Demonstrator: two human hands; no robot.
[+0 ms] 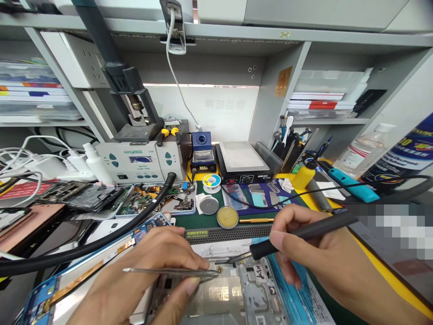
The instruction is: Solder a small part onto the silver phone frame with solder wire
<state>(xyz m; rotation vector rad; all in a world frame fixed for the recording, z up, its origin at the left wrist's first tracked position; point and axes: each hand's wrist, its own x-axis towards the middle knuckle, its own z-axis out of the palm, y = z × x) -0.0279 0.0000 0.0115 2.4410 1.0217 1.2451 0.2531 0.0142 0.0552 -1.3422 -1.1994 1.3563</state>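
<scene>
My left hand (149, 262) pinches a pair of metal tweezers (169, 271) between thumb and fingers, pointing right. Their tips meet a tiny gold-coloured part (219, 270) above an opened phone frame (223, 293). In my right hand (324, 257) is a soldering iron (262, 249), held like a pen. Its tip slants down and left, close to the tweezers' tips near the frame's upper part; whether it touches anything I cannot tell. Beneath the frame lies a blue-and-white sheet (291, 289). My left hand covers part of the frame's left side.
Behind my hands are a flux tin (228, 217), its lid (209, 205), a solder spool (211, 181) and a tray of circuit boards (182, 198). A black hose (135, 223) crosses on the left. Further back stand a soldering station (203, 158) and a heating plate (248, 158).
</scene>
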